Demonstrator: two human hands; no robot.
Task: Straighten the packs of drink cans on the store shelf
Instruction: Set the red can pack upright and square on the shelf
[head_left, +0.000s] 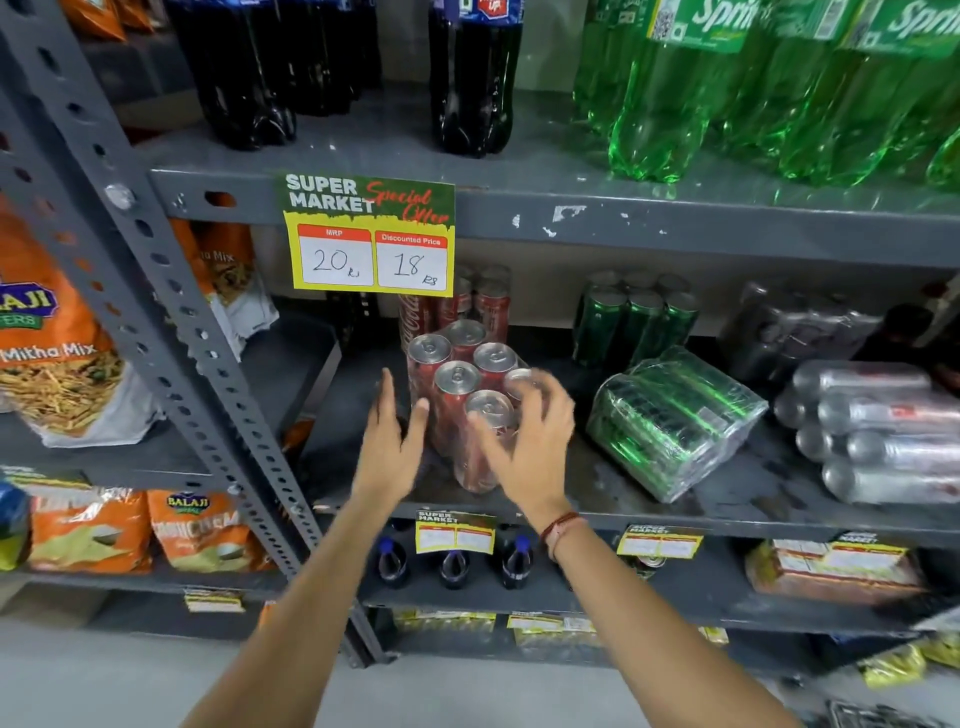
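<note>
A shrink-wrapped pack of red cola cans (457, 384) stands upright near the front of the grey shelf (623, 488), turned at an angle to the shelf edge. My left hand (389, 441) is open just left of the pack, its fingertips at or near the wrap. My right hand (524, 436) hovers open over the pack's front right corner, blurred, fingers spread. A pack of green cans (675, 421) lies on its side to the right. Further right, a pack of silver cans (878, 431) also lies on its side.
More red cans (483, 306), upright green cans (639, 322) and a dark wrapped pack (795, 332) stand at the back. A yellow price tag (370, 239) hangs from the shelf above. A slotted upright post (171, 291) stands left, snack bags (52, 343) beyond it.
</note>
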